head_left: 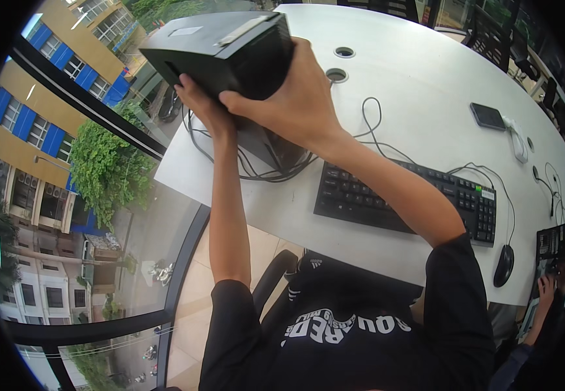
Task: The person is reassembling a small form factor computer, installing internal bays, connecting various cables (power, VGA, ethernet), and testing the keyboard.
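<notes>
A black box-shaped device (194, 45), possibly a small computer case, is tilted up at the far left of the white table (419, 98). It carries a pale label and a light strip on its upper face. My left hand (201, 107) grips its near lower edge. My right hand (298, 107) wraps round its right side, thumb toward me. Under my hands is a dark part (266, 146); whether it belongs to the device I cannot tell. Black cables (250, 173) loop around its foot.
Right of my arms lie a black keyboard (393, 199) and a mouse (504, 266). Farther off are a phone (487, 116) and a white cable bundle (518, 144). A window borders the left; another person's hand (545, 290) is at far right beside a laptop.
</notes>
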Demonstrator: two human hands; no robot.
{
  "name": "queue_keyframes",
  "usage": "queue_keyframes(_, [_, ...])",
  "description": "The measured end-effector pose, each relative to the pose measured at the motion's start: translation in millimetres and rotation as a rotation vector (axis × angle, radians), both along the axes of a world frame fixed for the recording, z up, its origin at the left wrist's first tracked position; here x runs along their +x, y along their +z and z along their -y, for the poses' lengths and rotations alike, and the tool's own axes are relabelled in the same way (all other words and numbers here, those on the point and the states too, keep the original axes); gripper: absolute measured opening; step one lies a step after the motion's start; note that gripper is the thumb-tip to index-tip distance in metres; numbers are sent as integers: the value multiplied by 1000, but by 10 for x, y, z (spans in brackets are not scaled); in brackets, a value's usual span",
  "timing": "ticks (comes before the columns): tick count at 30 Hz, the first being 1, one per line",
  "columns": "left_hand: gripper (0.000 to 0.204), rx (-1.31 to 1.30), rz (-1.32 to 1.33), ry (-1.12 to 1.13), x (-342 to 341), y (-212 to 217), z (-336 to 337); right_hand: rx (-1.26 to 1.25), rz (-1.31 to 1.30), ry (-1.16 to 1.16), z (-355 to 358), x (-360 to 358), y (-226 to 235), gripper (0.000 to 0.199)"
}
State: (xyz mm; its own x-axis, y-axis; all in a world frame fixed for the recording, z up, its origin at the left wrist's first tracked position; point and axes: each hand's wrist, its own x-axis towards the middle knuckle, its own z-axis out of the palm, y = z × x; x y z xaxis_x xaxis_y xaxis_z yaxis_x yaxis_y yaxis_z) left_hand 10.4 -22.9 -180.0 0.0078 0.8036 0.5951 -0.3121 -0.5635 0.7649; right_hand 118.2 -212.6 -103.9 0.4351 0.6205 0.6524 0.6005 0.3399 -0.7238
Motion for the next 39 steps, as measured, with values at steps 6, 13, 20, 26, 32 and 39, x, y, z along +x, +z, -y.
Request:
queue_keyframes(6, [85,5,64,86,-78,-34,107,-61,47,137,139,118,84,104])
queue_keyframes(13, [52,539,-110,396,-136,700,1172,-253,315,195,1270,710,-125,86])
queue_keyframes(20, [27,739,-349,301,-91,933,1394,-508,302,-44,2510,1205,-677,71])
queue_keyframes(26, [16,718,-85,418,227,901,1344,-482,457,-212,2964,1288,-1118,65])
queue_keyframes(32, [19,724,-13,439,255,874,1289,-406,535,-146,2967,1305,-1155,59])
queue_keyframes(39, [24,740,-37,493,287,813,1328,-434,498,-102,3119,1204,-1182,57])
